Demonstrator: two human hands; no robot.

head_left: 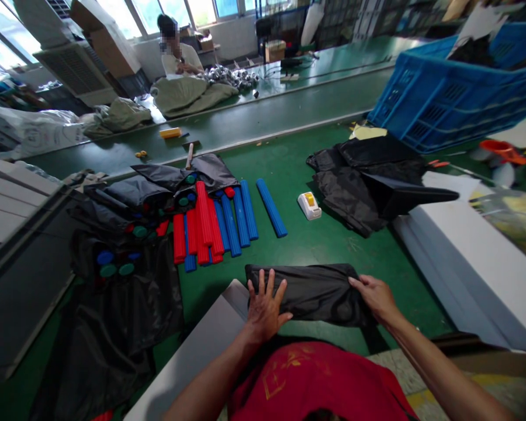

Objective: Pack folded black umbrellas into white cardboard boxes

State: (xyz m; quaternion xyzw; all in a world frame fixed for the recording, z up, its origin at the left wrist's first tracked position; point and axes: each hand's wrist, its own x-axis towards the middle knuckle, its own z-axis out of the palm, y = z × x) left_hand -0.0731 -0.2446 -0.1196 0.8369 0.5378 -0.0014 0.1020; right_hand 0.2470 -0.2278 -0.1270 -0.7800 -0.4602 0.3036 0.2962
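Note:
A black fabric pouch (315, 289) lies flat on the green table near its front edge. My left hand (265, 307) rests on the pouch's left part with its fingers spread. At the pouch's right end, my right hand (377, 298) pinches the fabric between thumb and fingers. Beyond the pouch are several red ribbed rods (204, 219) and several blue ribbed rods (241, 216), laid side by side in a pile. One blue rod (272, 207) lies apart from them. Whether anything is inside the pouch cannot be seen.
Filled black pouches (127, 263) crowd the left side. A white-and-yellow dispenser (309, 206) stands mid-table, near stacked black pouches (355, 181). A blue crate (456, 93) stands at back right. White boxes (473, 269) flank me. Across the conveyor sits a person (179, 55).

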